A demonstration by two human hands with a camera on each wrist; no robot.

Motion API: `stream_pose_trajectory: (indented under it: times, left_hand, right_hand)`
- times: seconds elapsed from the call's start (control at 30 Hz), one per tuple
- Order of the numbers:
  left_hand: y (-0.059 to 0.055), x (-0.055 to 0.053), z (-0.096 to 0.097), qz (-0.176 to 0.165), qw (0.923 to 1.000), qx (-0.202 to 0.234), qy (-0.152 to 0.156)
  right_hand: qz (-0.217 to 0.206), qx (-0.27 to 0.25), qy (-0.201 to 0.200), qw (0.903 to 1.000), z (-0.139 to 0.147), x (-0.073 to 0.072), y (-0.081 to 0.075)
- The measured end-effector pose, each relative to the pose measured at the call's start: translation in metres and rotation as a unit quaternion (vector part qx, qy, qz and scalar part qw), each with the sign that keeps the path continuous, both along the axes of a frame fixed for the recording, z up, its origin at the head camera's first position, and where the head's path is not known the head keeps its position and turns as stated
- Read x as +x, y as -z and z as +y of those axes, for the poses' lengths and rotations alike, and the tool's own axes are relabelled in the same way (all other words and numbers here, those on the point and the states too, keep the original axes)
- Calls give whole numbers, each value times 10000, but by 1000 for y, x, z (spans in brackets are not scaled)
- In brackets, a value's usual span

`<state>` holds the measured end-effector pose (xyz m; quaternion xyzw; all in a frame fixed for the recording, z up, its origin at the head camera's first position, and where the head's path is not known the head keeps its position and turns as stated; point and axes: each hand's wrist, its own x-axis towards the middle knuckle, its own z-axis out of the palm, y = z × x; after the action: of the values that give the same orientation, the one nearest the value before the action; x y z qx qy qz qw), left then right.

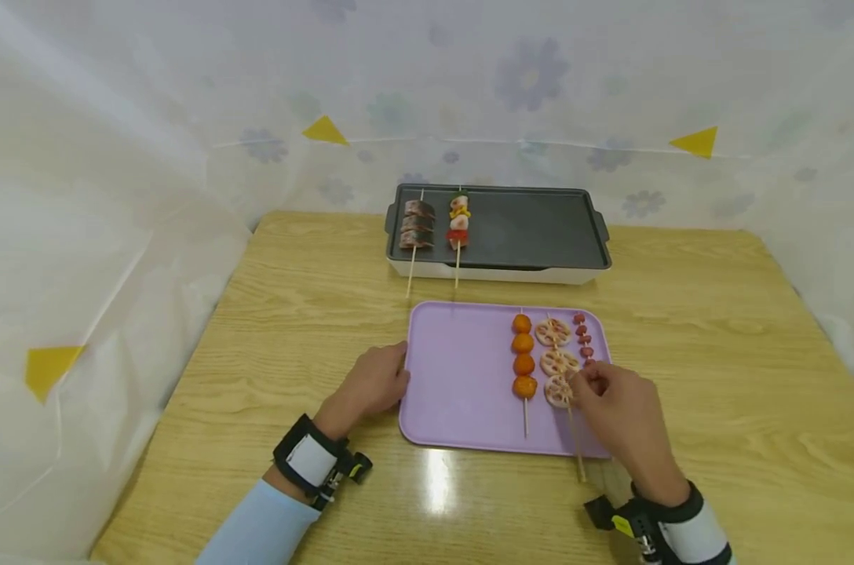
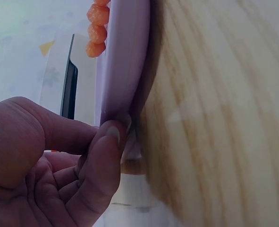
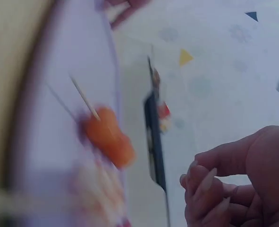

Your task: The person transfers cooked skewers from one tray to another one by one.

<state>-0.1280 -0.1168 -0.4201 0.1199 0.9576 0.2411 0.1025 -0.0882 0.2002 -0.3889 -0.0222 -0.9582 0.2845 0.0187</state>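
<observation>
My left hand [image 1: 377, 380] pinches the left rim of a purple tray [image 1: 462, 377] between thumb and fingers, plainly seen in the left wrist view. Over the tray's right side, my right hand [image 1: 625, 412] has its fingers curled, thumb tip near the index fingertip. Nothing shows between them in the right wrist view. Three skewers lie on the tray: orange balls [image 1: 523, 365], lotus root slices [image 1: 554, 333] and small reddish pieces [image 1: 584, 339]. In the head view the right fingertips overlap the lotus root skewer's lowest slice, and the hand hides the reddish skewer's lower part.
Behind the tray stands a dark grill plate [image 1: 526, 227] on a white base. On its left side lie a fish-piece skewer [image 1: 417, 224] and a mixed meat and pepper skewer [image 1: 458, 224], sticks overhanging the front. A patterned white curtain [image 1: 469, 94] surrounds the wooden table [image 1: 271, 314].
</observation>
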Motion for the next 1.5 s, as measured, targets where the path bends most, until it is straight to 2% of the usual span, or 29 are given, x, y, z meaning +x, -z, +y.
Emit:
stream_pose_trajectory:
  times: [0.07, 0.13, 0.23, 0.33, 0.5, 0.73, 0.97, 1.2, 1.33, 1.5]
  left_hand:
    - [-1, 1, -1, -27, 10000, -8, -62]
    - [-2, 2, -3, -116, 9998, -16, -136]
    - [-2, 3, -3, -288, 9994, -5, -195]
    - [-2, 2, -2, -382, 9992, 42, -119]
    - [-2, 0, 1, -328, 9994, 85, -73]
    - [-13, 3, 2, -308, 9995, 62, -36]
    - [-21, 4, 1, -530, 9985, 51, -120]
    - [-18, -3, -5, -410, 9990, -176, -89]
    - [-19, -7, -10, -548, 9980, -233, -209]
    - [-22, -12, -14, -625, 9974, -268, -220]
  right_hand:
    - [73, 144, -124, 9998, 15, -10, -4]
    - [-1, 287, -279, 9992, 30, -21, -1]
    - [-121, 611, -374, 9974, 48, -36, 12]
    - [-399, 857, -282, 9951, 61, -43, 25]
    - [-397, 1041, -357, 9931, 72, -47, 36]
    - [-772, 1002, -574, 9903, 74, -44, 31]
    - [-654, 814, -677, 9922, 75, -45, 28]
    - [-737, 787, -759, 9913, 70, -51, 30]
    - [-808, 820, -881, 9894, 65, -60, 28]
    - [-842, 829, -978, 9882, 61, -67, 25]
